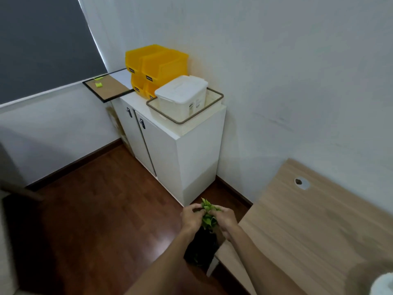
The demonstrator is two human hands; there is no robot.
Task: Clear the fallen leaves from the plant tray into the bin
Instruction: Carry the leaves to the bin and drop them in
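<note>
A bunch of green leaves (208, 216) is pinched between both hands low in the middle of the head view. My left hand (191, 218) grips the bunch from the left and my right hand (225, 220) grips it from the right. Directly beneath them stands a black bin (202, 248) on the floor, beside the left end of the wooden desk (308, 231). The bin's opening is mostly hidden by my forearms. No plant tray shows in this view.
A white cabinet (191, 154) stands against the wall just beyond the bin, carrying yellow storage bins (157, 64), a white lidded box (182, 94) in a basket, and a cork board (108, 88). Dark wood floor (102, 209) stretches to the left.
</note>
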